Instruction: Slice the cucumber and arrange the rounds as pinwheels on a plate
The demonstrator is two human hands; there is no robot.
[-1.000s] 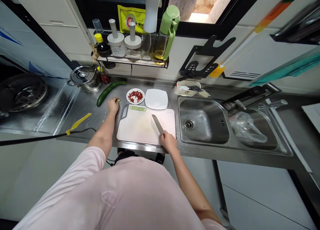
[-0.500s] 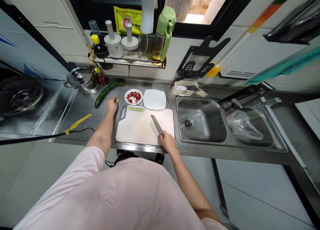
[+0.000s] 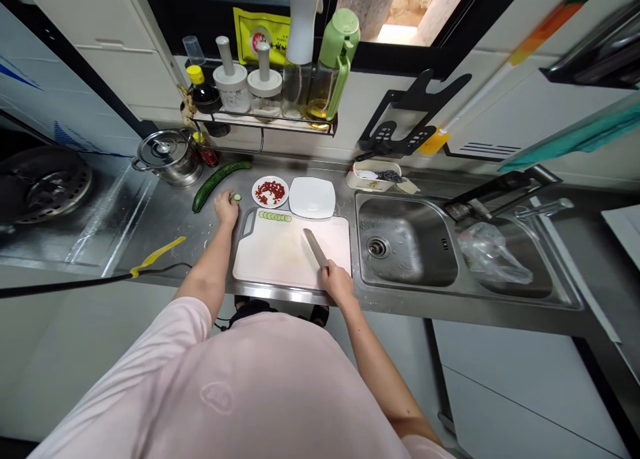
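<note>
I'm looking at a dull, water-spotted stainless-steel worktop (image 3: pixel 165 239), a smooth matt white plastic cutting board (image 3: pixel 280 262), a bright steel kitchen knife (image 3: pixel 315 248), a glossy dark-green cucumber (image 3: pixel 219 184), and a polished steel lidded pot (image 3: pixel 167 158).

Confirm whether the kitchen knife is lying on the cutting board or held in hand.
Held: the right hand grips the kitchen knife by its handle, with the blade pointing away across the white cutting board.

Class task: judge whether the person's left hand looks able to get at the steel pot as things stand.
Probably yes. The left hand is fairly near the steel pot, and only the long cucumber lies between them, low enough to pass over.
</note>
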